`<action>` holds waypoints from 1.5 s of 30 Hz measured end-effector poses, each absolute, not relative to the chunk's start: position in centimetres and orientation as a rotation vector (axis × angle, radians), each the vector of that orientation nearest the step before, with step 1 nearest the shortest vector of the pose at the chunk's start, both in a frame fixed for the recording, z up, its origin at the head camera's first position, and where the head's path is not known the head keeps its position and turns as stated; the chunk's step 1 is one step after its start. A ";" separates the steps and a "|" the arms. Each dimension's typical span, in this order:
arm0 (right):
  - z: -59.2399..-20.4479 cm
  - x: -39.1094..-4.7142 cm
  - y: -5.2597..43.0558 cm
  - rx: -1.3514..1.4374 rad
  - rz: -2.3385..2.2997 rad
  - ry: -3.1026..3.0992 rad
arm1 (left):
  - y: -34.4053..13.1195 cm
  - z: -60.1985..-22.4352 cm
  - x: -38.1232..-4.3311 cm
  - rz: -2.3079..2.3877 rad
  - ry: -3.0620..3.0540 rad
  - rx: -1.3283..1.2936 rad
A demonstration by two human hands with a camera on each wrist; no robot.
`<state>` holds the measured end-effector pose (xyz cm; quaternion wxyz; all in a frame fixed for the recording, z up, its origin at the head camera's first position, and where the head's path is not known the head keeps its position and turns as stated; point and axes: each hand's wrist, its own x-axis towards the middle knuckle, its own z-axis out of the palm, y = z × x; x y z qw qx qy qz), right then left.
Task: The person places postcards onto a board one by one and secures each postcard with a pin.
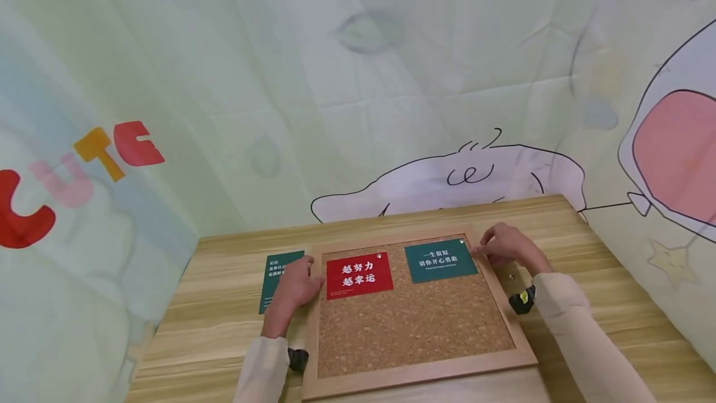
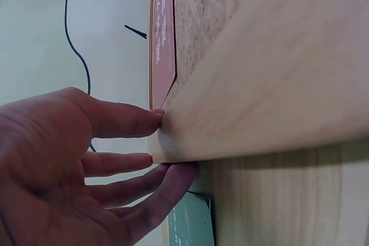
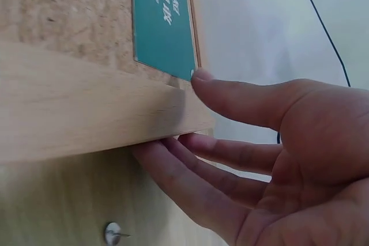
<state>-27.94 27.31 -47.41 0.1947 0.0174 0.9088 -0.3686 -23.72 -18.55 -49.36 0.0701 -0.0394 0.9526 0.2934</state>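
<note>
A wood-framed cork board (image 1: 414,328) lies on the table. My left hand (image 1: 299,283) grips its frame near the far left corner; in the left wrist view the thumb is on the frame's face and the fingers are at its outer side. At the far right corner my right hand (image 1: 506,244) holds the frame, thumb on top and fingertips along the underside edge. On the cork are a red card (image 1: 360,278) and a green card (image 1: 439,263), each with a pushpin near its upper right corner. Another green card (image 1: 271,278) is partly hidden behind my left hand.
On the wooden table (image 1: 212,322) a loose pushpin (image 3: 112,233) lies right of the board, close to my right wrist. A printed curtain (image 1: 268,79) with cartoon drawings hangs behind the table and along both sides.
</note>
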 end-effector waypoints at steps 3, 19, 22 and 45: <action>-47.5 -27.5 27.2 0.063 -1.039 2.569 | -18.6 -49.4 -23.8 0.893 2.862 -0.124; -48.2 -27.1 27.6 0.068 -1.051 2.592 | -20.2 -49.3 -24.2 0.905 2.844 0.001; -48.2 -27.1 27.5 0.064 -1.047 2.593 | -21.1 -49.4 -24.4 0.916 2.863 0.001; -47.9 -27.1 27.6 0.074 -1.095 2.568 | -24.6 -48.7 -24.3 0.695 2.829 -0.464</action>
